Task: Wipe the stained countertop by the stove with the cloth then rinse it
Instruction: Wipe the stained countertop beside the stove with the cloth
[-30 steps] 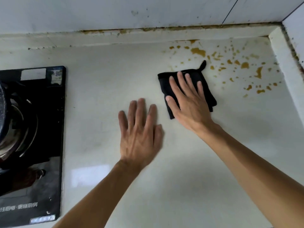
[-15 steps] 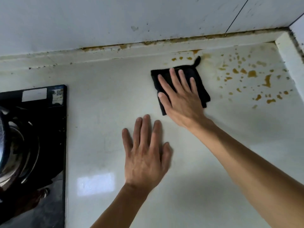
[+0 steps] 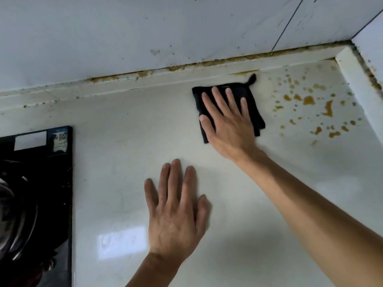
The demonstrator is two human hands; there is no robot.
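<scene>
Pressing flat on black cloth (image 3: 251, 104), right hand (image 3: 228, 129), fingers spread, no grip; left hand (image 3: 176, 212) open-palmed on countertop (image 3: 116, 162).

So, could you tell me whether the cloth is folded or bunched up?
Folded flat: the black cloth lies square under the right hand.

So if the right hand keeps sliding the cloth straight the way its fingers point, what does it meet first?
The right hand points toward the back wall, so the black cloth would first meet the raised lip at the back of the countertop, just ahead. The brown stains lie off to its right, not in that line.
</scene>
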